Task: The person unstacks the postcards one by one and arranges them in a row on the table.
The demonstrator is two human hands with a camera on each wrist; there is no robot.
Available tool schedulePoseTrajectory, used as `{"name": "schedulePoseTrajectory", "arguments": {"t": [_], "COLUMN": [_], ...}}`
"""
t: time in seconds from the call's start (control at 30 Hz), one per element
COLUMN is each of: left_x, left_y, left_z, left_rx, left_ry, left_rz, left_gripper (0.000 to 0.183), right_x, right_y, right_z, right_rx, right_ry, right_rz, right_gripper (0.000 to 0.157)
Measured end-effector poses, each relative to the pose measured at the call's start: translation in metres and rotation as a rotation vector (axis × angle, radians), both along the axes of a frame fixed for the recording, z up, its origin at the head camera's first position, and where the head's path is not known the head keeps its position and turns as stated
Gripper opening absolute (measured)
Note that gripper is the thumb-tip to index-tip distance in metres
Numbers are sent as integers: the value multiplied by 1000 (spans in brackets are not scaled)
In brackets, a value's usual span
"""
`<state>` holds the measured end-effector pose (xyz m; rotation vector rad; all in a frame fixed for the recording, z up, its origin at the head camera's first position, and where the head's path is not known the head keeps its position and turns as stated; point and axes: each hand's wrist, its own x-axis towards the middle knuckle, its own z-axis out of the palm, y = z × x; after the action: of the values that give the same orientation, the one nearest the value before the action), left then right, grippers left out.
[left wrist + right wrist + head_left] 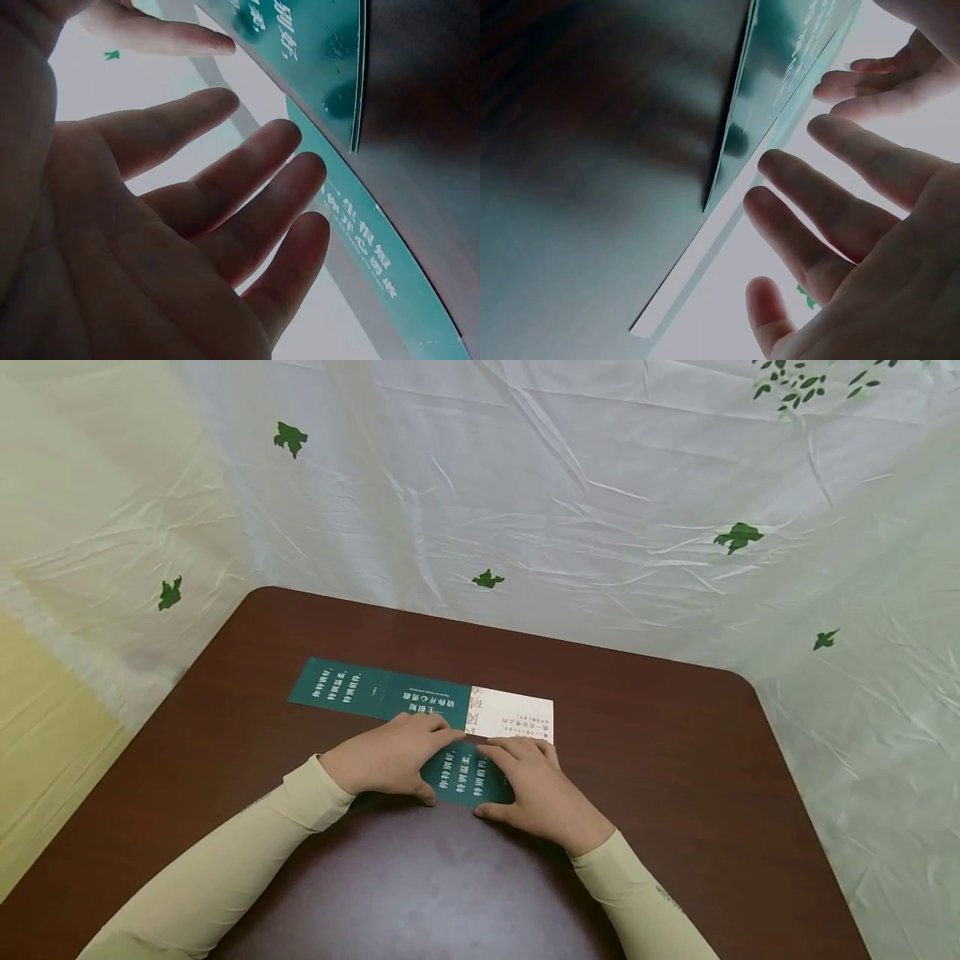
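A green card (459, 777) with white Chinese lettering lies flat on the brown table between the two hands. Its edge looks layered in both wrist views. My left hand (393, 756) rests around its left side, fingers spread and fairly straight, thumb near the front edge. On the other side, my right hand (536, 789) is held much the same way, its fingertips over the card's upper right. Behind them runs a row: a green card (337, 687) at left, another green card (427, 687) in the middle, and a white card (517, 714) at right, partly covered by the fingers.
The table (660, 760) has rounded back corners, and its surface shines near the person. A pale cloth (525, 485) with green leaf shapes hangs behind the table and along both sides.
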<state>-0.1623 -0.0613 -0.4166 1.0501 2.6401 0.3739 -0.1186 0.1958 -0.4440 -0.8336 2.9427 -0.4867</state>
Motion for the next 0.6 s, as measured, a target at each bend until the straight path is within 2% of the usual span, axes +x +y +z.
{"name": "schedulePoseTrajectory", "arguments": {"t": [0.3,0.6], "left_x": [-1,-2], "left_y": [0,-1], "left_z": [-7,-9], "left_rx": [-15,3], "left_ry": [-15,-45], "left_rz": [-10,2], "left_gripper": [94,92], "right_x": [-1,1], "right_y": [-1,-3], "right_z": [-4,-6], "right_rx": [9,-1], "right_ry": [-16,-31], "right_rz": [11,-1], "right_gripper": [79,77]}}
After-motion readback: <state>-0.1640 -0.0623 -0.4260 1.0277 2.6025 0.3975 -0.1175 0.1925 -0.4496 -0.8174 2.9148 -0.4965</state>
